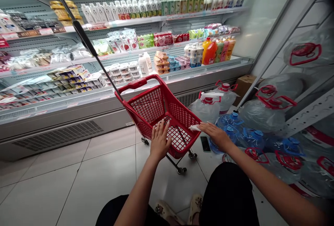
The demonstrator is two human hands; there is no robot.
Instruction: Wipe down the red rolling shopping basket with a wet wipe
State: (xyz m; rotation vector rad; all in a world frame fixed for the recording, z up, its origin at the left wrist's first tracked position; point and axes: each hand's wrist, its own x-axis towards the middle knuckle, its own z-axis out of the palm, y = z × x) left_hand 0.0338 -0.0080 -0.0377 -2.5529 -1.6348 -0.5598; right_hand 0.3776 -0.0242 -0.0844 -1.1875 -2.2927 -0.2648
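Red wheeled shopping basket: plastic mesh, tipped up on its rear wheels in the middle of the tiled floor, just in front of the crouching person's knees and close to the chiller cabinet. Its long black pull handle slants up to the top left. Left hand: open, fingers spread, palm laid flat against the near mesh wall of the basket, gripping nothing. Right hand: stretched nearly flat at the basket's right rim, fingertips resting on a small white cloth that touches the rim; whether the thumb pinches the cloth from below cannot be told. Dark phone: flat on the floor, just beside the basket's right wheel and below the right hand. Large water jugs with red handles: standing to the right of the basket, some wrapped in clear plastic; blue-capped bottles near them. Cardboard box: on the floor behind the jugs, at the end of the cabinet. Cabinet shelves: stocked with milk bottles, yoghurt cups and juice bottles.
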